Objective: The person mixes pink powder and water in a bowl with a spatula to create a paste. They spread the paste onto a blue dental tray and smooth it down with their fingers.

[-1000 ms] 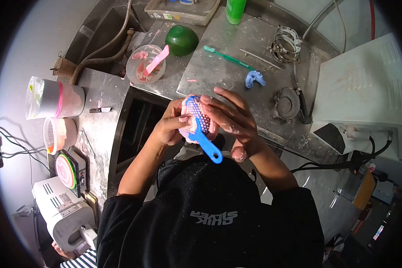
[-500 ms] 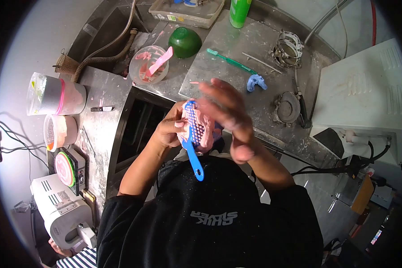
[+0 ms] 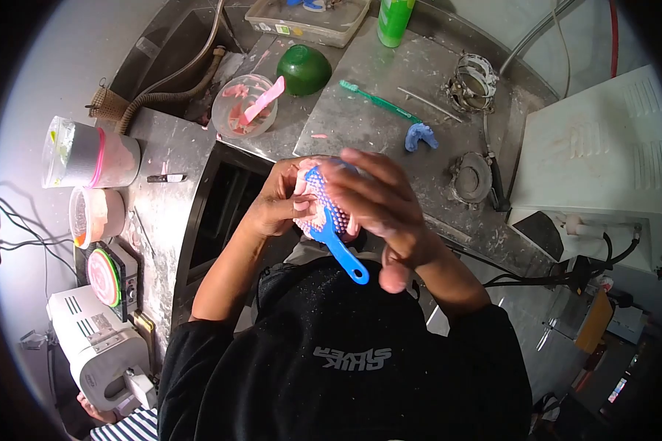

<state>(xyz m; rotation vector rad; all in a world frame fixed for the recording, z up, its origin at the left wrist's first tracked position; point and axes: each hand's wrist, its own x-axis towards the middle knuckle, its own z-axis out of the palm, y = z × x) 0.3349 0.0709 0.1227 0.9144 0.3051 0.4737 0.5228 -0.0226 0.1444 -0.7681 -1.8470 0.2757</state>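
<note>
A blue perforated dental impression tray (image 3: 347, 260) is held in front of my chest, its handle pointing down and to the right toward me. Pink impression material pokes through the holes and bulges around its edges. My left hand (image 3: 273, 200) grips the tray from the left side, thumb on the near face. Over the right part of the tray reaches my right hand (image 3: 386, 209), fingers stretched out and somewhat blurred, thumb apart and low. Its fingers overlap the tray's right edge and hide part of it.
On the metal counter are a clear bowl (image 3: 226, 126) with a pink spatula (image 3: 263, 101), a green rubber bowl (image 3: 304, 70), a green toothbrush (image 3: 379, 101), a blue impression piece (image 3: 421, 137) and a metal flask (image 3: 472, 82). Tubs (image 3: 119, 157) stand left. Another person's striped sleeve (image 3: 132, 425) shows lower left.
The tray has turned so its handle now swings further right and sits slightly higher. My right hand has come in closer over the tray's right side; my left hand keeps its grip.
</note>
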